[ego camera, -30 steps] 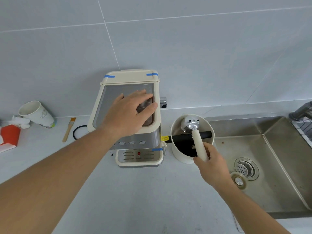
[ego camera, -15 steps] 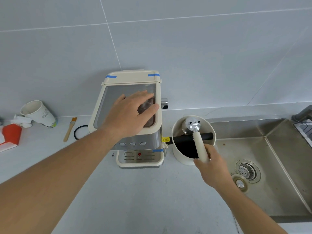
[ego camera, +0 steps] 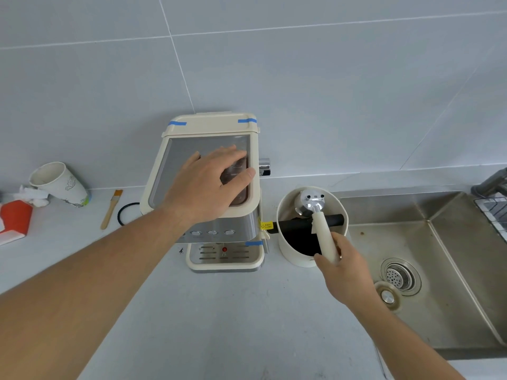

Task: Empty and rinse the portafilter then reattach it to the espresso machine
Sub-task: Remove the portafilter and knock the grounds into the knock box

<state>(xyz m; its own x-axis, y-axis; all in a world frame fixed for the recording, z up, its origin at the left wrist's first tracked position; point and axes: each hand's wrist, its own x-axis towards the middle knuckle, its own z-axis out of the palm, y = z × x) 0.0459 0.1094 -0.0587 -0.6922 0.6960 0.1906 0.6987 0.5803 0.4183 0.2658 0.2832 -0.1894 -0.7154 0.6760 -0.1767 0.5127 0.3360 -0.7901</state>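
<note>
The cream and steel espresso machine (ego camera: 225, 237) stands against the tiled wall. My left hand (ego camera: 211, 185) lies flat on its top, fingers spread, holding nothing. My right hand (ego camera: 343, 270) grips the cream handle of the portafilter (ego camera: 319, 218). Its metal head is turned upside down over the white knock box (ego camera: 290, 250), resting by the black knock bar (ego camera: 290, 223) that crosses the box's mouth. The inside of the box is dark.
A steel sink (ego camera: 439, 242) with a drain strainer (ego camera: 400, 275) and a loose plug (ego camera: 388, 296) lies to the right. On the counter at left sit a tipped paper cup (ego camera: 60, 185), a small brush (ego camera: 111, 209), a black ring (ego camera: 126, 213) and a red carton (ego camera: 15, 220).
The portafilter has stayed over the knock box with only slight shifts of the handle. My left hand has stayed on the machine's top.
</note>
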